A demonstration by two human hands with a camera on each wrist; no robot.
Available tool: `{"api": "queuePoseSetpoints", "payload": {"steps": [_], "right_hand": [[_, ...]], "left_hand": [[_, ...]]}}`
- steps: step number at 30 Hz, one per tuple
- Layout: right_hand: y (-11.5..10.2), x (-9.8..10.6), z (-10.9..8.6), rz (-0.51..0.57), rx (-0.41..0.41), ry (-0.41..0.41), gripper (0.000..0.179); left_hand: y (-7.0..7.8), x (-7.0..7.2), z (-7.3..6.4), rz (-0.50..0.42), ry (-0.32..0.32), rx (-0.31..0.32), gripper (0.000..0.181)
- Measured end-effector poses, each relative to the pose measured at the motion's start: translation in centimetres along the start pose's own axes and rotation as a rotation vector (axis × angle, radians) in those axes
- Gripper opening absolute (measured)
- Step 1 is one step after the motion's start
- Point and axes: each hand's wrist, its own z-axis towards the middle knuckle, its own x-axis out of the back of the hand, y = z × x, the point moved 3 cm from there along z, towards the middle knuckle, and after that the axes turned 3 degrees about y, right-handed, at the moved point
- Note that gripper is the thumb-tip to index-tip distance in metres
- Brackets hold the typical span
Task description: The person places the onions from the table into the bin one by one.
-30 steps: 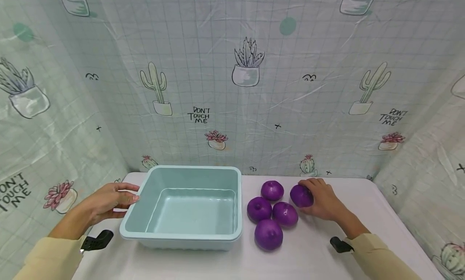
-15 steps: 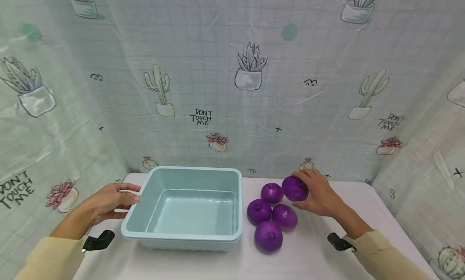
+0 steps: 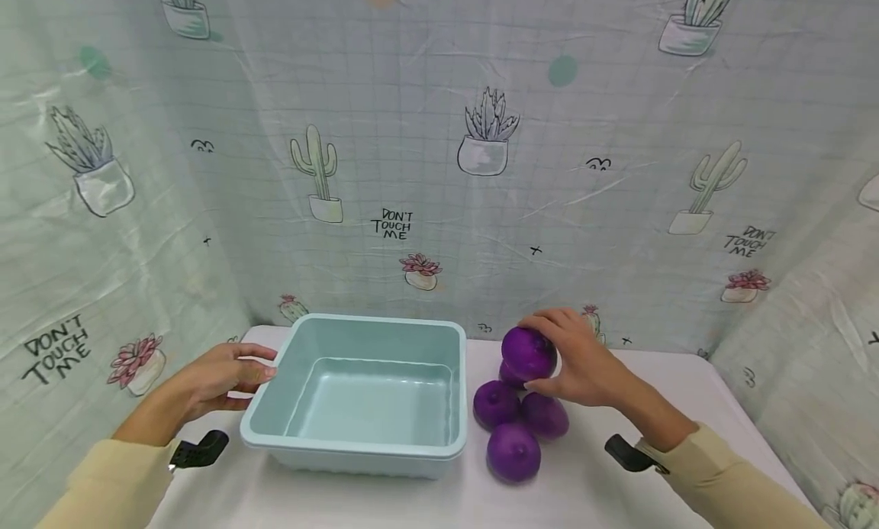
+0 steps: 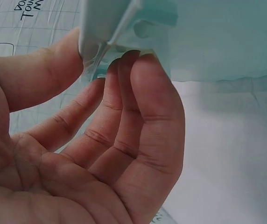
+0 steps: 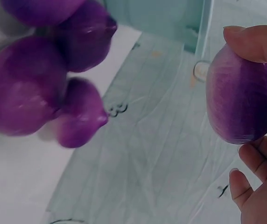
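Observation:
My right hand (image 3: pixel 573 357) grips a purple onion (image 3: pixel 527 353) between thumb and fingers, raised above the table at the back. In the right wrist view the same held onion (image 5: pixel 241 100) looks smooth and shiny. Several more purple onions (image 3: pixel 496 404) lie bunched on the table below and left of that hand; the rearmost is partly hidden behind the held one. My left hand (image 3: pixel 223 380) holds the left rim of a pale blue plastic basin (image 3: pixel 357 451). In the left wrist view the thumb presses the rim, with the fingers (image 4: pixel 157 116) curled under it.
The basin stands left of the onions on a white-covered table (image 3: pixel 618 468), with nothing seen inside. A printed cactus curtain (image 3: pixel 426 170) encloses the back and both sides, close behind the table's edge.
The right hand has lifted its onion from the right of the group and carried it up and left, over the rearmost onion. The left hand keeps its hold on the basin rim.

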Motion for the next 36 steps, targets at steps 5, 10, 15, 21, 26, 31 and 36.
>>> {"api": "queuePoseSetpoints", "payload": {"steps": [5,10,15,21,26,31,36], "right_hand": [[-1.4,-0.1,1.0,0.011,0.031,-0.006,0.084],[-2.7,-0.8,2.6,0.025,0.094,-0.009,0.082],[-4.2,-1.8,4.3,0.037,0.150,-0.016,0.080],[-6.0,-2.9,6.3,0.041,0.195,-0.051,0.081],[-7.0,-3.8,7.6,0.052,0.202,-0.105,0.082],[-8.0,-4.8,9.0,0.057,0.196,-0.142,0.082],[-9.3,-5.6,10.3,0.081,0.209,-0.174,0.081]], "left_hand": [[0.2,-0.4,0.2,0.011,0.012,-0.019,0.069],[0.0,-0.3,0.2,0.014,0.017,-0.010,0.069],[0.0,-0.1,0.0,0.019,0.014,-0.010,0.069],[0.1,0.0,0.1,0.020,0.022,-0.009,0.067],[0.0,0.0,0.2,0.014,0.017,-0.014,0.063],[-0.1,0.0,0.3,0.009,0.018,-0.013,0.064],[0.0,-0.2,0.4,0.001,0.017,-0.006,0.065]]}}
